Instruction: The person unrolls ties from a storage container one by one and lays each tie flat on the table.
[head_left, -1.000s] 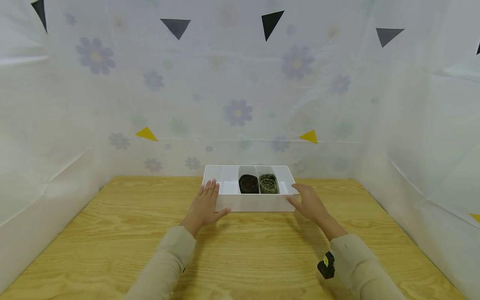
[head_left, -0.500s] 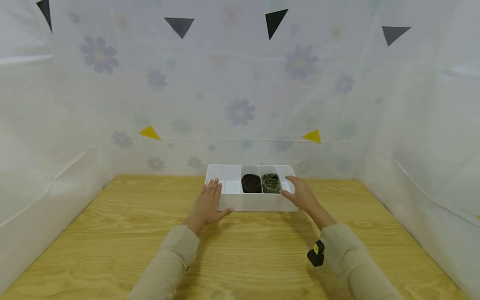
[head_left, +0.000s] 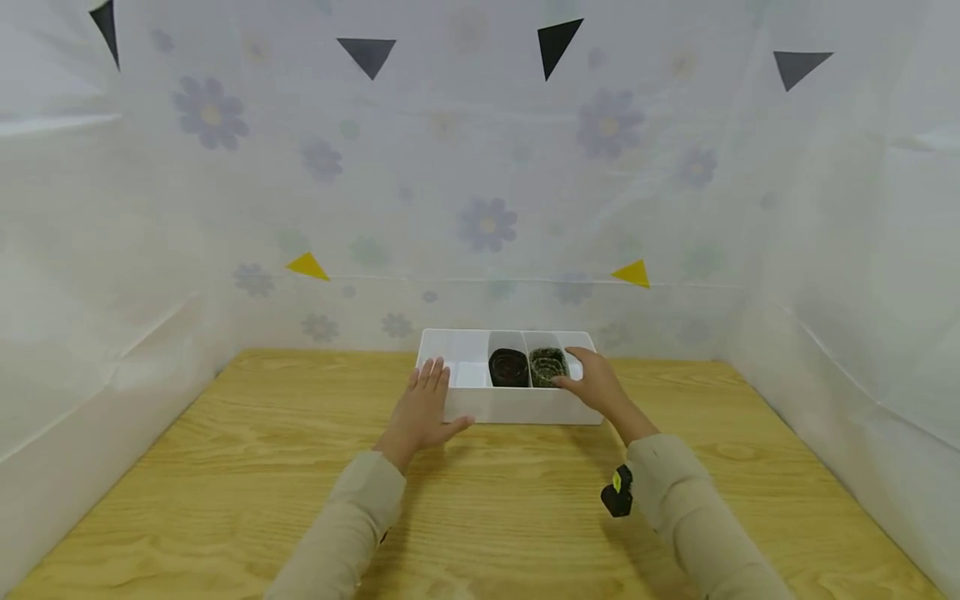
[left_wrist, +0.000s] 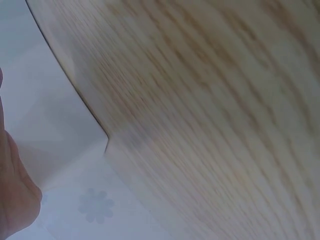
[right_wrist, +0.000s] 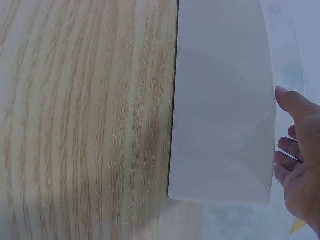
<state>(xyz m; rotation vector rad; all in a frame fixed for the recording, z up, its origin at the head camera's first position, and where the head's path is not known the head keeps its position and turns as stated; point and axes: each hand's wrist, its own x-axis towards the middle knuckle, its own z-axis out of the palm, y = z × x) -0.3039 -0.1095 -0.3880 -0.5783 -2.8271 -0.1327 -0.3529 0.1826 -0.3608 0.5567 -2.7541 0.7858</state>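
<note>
A long white box (head_left: pixel 517 407) with compartments stands at the table's far side. Two rolled-up things sit side by side in it: a smooth dark brown roll (head_left: pixel 508 369) and a mottled green-black roll (head_left: pixel 548 363) to its right. My left hand (head_left: pixel 420 414) rests with straight fingers against the box's left end, thumb along the front wall. The right hand (head_left: pixel 597 385) reaches over the front rim, thumb and fingers spread around the right side of the green-black roll. In the right wrist view, that hand (right_wrist: pixel 304 160) shows past the rim, its thumb extended; the rolls are hidden there.
The box's left compartment (head_left: pixel 471 373) shows a bare white floor. Wood-grain table (head_left: pixel 510 517) stretches in front of it. White flower-printed sheeting (head_left: pixel 487 167) hangs close behind the box and along both sides. A small black device (head_left: pixel 618 493) sits on the right wrist.
My right hand has moved left from the box's right end to the green-black roll. The left hand stays at the box's left end. The head view has shifted slightly.
</note>
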